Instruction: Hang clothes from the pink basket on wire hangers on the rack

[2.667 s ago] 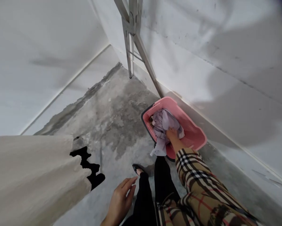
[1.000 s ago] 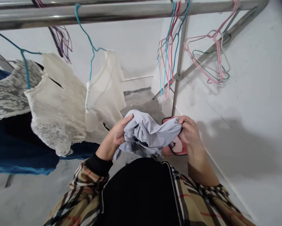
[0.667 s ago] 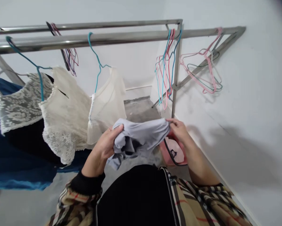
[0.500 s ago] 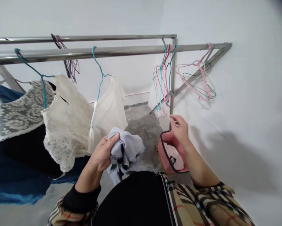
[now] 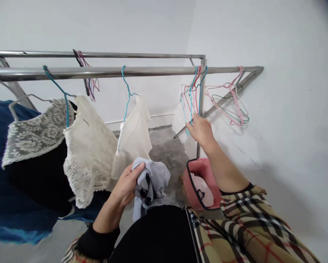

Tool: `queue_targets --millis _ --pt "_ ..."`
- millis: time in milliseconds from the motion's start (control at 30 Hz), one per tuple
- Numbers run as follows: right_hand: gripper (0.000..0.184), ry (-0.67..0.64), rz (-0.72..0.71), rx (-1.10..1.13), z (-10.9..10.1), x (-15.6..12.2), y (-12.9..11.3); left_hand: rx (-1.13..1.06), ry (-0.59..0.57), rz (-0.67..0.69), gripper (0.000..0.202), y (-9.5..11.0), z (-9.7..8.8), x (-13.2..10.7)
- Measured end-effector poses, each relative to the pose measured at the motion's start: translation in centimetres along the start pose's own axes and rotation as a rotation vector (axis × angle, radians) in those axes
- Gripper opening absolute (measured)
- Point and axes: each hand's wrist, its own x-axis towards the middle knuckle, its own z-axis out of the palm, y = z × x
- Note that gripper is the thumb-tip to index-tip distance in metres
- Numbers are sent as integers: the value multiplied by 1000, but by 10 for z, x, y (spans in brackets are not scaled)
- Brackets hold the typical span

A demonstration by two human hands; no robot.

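My left hand (image 5: 128,184) is closed around a bunched light grey garment (image 5: 155,177) with dark patches, held low in front of my body. My right hand (image 5: 201,129) is raised at the lower ends of several thin hangers (image 5: 191,98), blue, pink and red, bunched on the front rail. Its thumb and forefinger are apart, and part of the hangers is hidden behind it; whether it touches them is hard to make out. Left of the garment, a sheer white top (image 5: 135,131) hangs on a blue hanger (image 5: 128,95).
A metal rack with a front rail (image 5: 158,72) and a back rail (image 5: 142,56) crosses the view. On the left hang a cream lace top (image 5: 90,142) and a black top with a lace yoke (image 5: 38,128). Pink hangers (image 5: 236,95) hang right. A pink basket (image 5: 191,186) holds pale cloth.
My right hand has moved up and left, from above the basket to the bunched hangers. My left hand still holds the grey garment. The view has shifted slightly.
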Motion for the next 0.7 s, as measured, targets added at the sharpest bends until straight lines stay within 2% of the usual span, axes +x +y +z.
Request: queue_targets --millis 133,233,367,467,533,600,700 --pt "37 -62 91 -57 15 8 5 -23 -15 2 39 -3 0 -3" --pt "31 -25 114 34 28 14 14 -25 -13 23 39 -5 0 -5" --pt "33 101 52 472 36 19 20 -37 -5 47 38 -9 0 -3" --pt "35 170 6 763 28 16 19 -46 -8 58 35 -12 0 1" --pt "32 199 -27 866 19 6 17 -62 7 54 33 -12 1 4" --pt "29 189 -68 952 11 -16 16 -85 42 53 33 -11 2 7" --pt "27 85 -94 1109 12 -71 20 -124 99 77 32 -9 0 12"
